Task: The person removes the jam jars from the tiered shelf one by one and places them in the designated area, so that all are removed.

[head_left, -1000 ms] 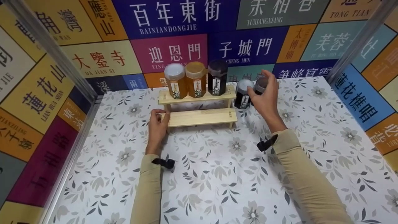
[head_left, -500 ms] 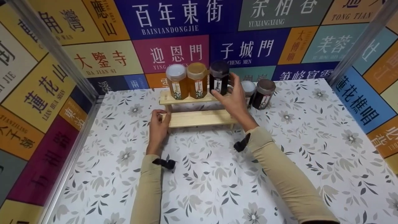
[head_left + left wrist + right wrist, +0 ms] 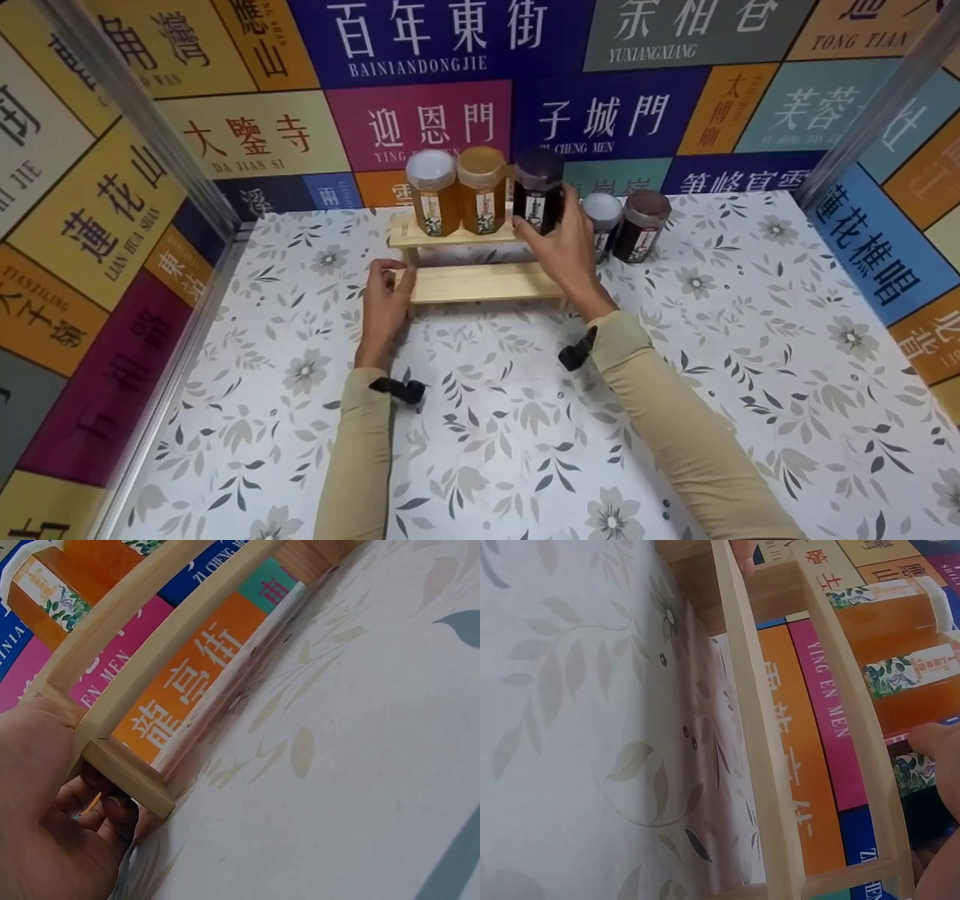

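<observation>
My right hand (image 3: pixel 564 247) grips a dark honey jar (image 3: pixel 538 187) at the right end of the upper step of a two-step wooden display rack (image 3: pixel 480 283). Its thumb lies across the front of the jar and the fingers go round the right side. Two amber honey jars (image 3: pixel 433 195) with white labels stand upright to its left on the same step. My left hand (image 3: pixel 386 304) holds the left end of the rack's lower step. In the left wrist view, curled fingers (image 3: pixel 112 817) sit by the rack's short leg (image 3: pixel 131 772).
Two more dark jars, one with a pale lid (image 3: pixel 602 206) and one with a brown lid (image 3: pixel 641 225), stand on the table right of the rack. A floral cloth (image 3: pixel 480 420) covers the table. Behind it rises a wall (image 3: pixel 420 124) of colourful sign panels.
My right hand has left the dark jars on the table, moved left and taken hold of the dark jar on the upper step. My left hand stays at the rack's end.
</observation>
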Available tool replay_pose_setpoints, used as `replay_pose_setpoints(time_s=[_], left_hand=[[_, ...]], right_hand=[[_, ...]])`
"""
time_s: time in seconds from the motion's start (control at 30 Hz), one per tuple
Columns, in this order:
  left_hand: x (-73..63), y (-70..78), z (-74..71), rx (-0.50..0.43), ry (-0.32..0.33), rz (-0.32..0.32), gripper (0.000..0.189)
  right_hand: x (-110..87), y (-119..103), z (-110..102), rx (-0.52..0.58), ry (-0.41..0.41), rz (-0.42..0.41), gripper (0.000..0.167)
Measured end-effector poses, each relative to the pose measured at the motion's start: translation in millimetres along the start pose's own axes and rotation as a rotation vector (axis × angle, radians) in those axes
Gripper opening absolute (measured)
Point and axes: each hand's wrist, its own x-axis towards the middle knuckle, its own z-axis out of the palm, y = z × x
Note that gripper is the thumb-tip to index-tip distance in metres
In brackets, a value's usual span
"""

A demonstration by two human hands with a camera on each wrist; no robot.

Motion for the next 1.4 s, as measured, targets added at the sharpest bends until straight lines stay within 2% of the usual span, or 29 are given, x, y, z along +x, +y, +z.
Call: replay_pose_setpoints(time_s=[0.33,0.43,0.63,0.87,1.0,1.1,1.23,1.4], left_hand=[[0.3,0.5,0.6,0.025,0.015,0.000,0.027],[0.0,0.6,0.8,0.031,0.017,-0.002,0.028],[-0.2,1.4,-0.1,0.029,0.015,0.014,0.030],[0.0,1.0,0.1,0.031,0.029,0.015,0.029],[-1.5,0.8,1.4,0.019,0.021,0.013,0.028],[-1.5,0.5,2.2,0.019,0.024,0.010,0.028],[0.0,-0.2,2.1,0.032,0.037,0.011,0.028],[0.8,-0.9,2.7,0.030,0.039,-0.002,0.028]], right_hand=[[-18.2,3.3,-19.5,0.031,-0.015,-0.010,0.090],[-24.7,3.7,-27.6,0.047,-0.004,0.006,0.087],[-35.7,13.1,-44.2,0.148,0.017,0.017,0.076],[-43.6,24.9,-72.5,0.189,0.028,0.056,0.075],[-45.3,36.9,-92.3,0.152,0.030,0.073,0.072],[-47.0,52.5,-103.4,0.101,0.012,0.091,0.075],[-49.2,74.8,-111.1,0.036,-0.059,0.152,0.085],[-50.1,95.3,-111.0,-0.002,-0.148,0.242,0.092]])
